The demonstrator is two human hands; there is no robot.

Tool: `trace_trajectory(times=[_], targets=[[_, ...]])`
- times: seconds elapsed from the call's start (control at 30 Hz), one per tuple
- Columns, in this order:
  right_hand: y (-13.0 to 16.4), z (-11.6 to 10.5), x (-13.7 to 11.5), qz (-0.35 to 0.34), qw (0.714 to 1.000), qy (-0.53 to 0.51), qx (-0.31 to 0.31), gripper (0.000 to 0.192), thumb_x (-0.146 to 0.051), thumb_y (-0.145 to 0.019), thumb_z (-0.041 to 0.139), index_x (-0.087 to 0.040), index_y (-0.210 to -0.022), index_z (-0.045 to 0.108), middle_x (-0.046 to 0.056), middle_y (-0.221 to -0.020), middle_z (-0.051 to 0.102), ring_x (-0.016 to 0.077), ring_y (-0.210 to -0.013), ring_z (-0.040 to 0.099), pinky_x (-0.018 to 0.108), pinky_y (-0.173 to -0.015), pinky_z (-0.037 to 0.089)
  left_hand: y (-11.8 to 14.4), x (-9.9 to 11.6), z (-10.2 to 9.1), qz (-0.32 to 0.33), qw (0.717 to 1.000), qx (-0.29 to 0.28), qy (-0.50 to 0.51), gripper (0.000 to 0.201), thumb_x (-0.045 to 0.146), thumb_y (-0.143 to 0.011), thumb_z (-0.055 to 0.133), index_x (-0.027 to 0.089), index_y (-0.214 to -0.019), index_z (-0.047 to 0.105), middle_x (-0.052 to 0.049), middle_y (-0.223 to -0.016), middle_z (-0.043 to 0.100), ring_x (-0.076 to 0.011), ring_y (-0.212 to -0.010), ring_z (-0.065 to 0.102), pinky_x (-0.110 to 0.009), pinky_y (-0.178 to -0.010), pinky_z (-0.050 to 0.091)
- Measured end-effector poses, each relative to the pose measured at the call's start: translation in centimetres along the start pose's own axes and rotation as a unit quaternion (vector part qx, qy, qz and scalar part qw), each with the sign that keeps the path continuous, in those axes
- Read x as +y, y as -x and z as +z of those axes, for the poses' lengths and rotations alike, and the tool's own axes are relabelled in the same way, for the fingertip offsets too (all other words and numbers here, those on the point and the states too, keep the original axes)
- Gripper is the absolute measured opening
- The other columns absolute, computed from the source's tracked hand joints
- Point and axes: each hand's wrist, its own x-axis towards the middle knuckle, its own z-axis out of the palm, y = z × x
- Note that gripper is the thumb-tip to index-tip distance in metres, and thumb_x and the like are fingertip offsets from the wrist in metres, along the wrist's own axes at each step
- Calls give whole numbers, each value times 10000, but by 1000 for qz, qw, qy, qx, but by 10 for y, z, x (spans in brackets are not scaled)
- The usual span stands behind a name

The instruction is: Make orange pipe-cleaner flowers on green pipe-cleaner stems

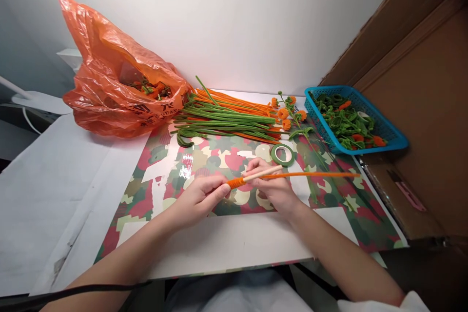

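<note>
My left hand (197, 197) pinches the wound end of an orange pipe cleaner (310, 174), which is coiled a few turns around a thin wooden stick (265, 172). My right hand (274, 186) grips the stick and the pipe cleaner just right of the coil. The long free end of the pipe cleaner runs out to the right over the patterned mat (219, 156).
A pile of green and orange pipe cleaners (230, 117) lies behind the hands, with a green tape roll (282, 154) and small orange flowers (288, 113) nearby. An orange plastic bag (117, 83) stands at the back left. A blue basket (356, 124) of green pieces sits right, beside cardboard (420, 107).
</note>
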Motion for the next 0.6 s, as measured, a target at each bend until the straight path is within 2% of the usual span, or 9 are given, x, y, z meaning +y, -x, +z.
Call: trace_trajectory(times=[0.1,0.2,0.27,0.37,0.5,0.6], targets=[[-1,-7,-2,25,998,-1,-61,226,-438,-701,780,-218,-748,768,25,-815,620,125,-682,583,236,-545,495,0,1,-3,31,997,-44,-57,364,370,-955,352,173,-695,511,43,-548,436,-88,-479,388,-206,-479,298],[-3,-14,-3,37,991,47,-120,180,-376,-716,773,-200,-754,779,40,-775,673,155,-722,615,267,-609,510,0,0,-4,64,987,-94,-113,326,330,-961,361,175,-714,508,61,-537,365,-85,-482,331,-212,-490,258],[-4,-18,-5,46,985,95,-133,139,-318,-703,779,-192,-762,785,43,-779,691,165,-737,627,270,-626,508,0,-1,-4,80,980,-115,-144,318,307,-965,353,178,-703,480,65,-539,321,-85,-480,297,-217,-491,237],[-5,-22,-11,49,977,166,-125,108,-264,-711,767,-198,-793,792,38,-780,703,160,-719,630,256,-612,492,-1,-2,-3,81,970,-123,-195,306,288,-964,345,185,-695,446,64,-543,288,-91,-477,271,-227,-486,216],[-4,-25,-24,15,954,253,-160,47,-224,-740,755,-225,-769,791,16,-790,721,152,-742,644,246,-658,490,-2,-1,-1,72,952,-119,-273,293,284,-951,354,189,-692,454,59,-535,276,-101,-464,252,-242,-480,185],[-2,-22,-28,-14,951,279,-129,43,-216,-758,747,-231,-761,787,9,-761,707,146,-718,634,242,-608,475,-2,-1,0,54,942,-96,-317,309,305,-951,343,194,-686,458,50,-520,317,-108,-452,266,-245,-476,170]])
